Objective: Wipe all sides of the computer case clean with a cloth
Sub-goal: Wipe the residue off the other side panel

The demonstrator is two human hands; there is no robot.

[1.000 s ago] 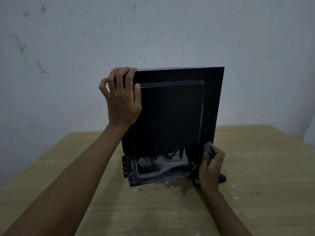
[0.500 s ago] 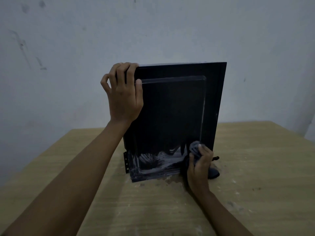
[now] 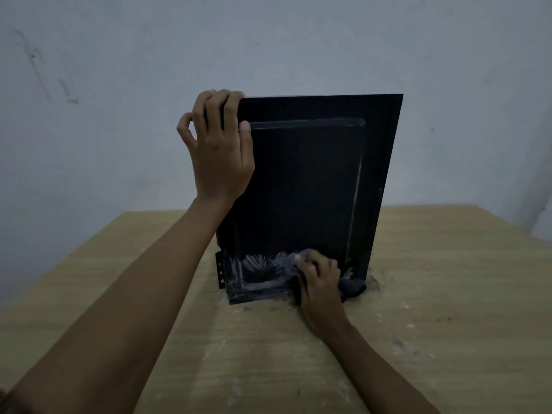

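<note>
Surface: pale wooden table point(image 3: 448, 324), lower frame.
Case: tall black metal computer case point(image 3: 313, 180), centre; likely rigid, heavy, steadied at the top corner.
Left hand point(image 3: 219, 150): clasps upper-left corner.
Right hand point(image 3: 321, 282): presses soft grey cloth point(image 3: 352, 286), bottom edge.

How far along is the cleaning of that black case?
Most of the facing side of the computer case looks dark and clean. The right hand rubs the cloth along the bottom, where pale smears remain. The left hand steadies the top. Other sides are hidden.
</note>
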